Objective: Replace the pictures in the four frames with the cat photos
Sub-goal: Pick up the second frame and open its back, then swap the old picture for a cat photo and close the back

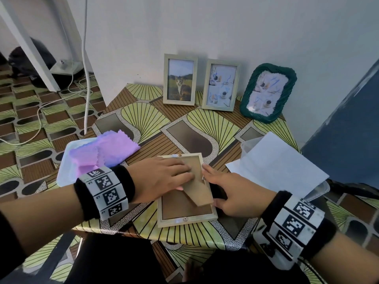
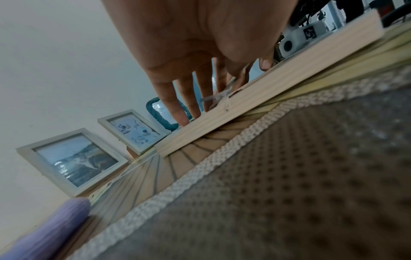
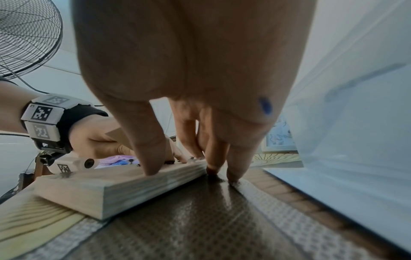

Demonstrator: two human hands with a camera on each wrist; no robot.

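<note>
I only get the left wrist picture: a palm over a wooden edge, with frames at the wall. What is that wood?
Observer: A picture frame lying face down on the table. The head view shows its brown backboard and fold-out stand.
Operator: Where is the other hand?
Observer: The right hand is at the frame's right edge, with the thumb on the rim and the fingertips on the table.
Operator: Any cat photo in yet?
Observer: Yes, one. In the head view the leftmost standing frame shows a sitting cat.

White wall [image 1: 225, 27], patterned table [image 1: 143, 117]
</note>
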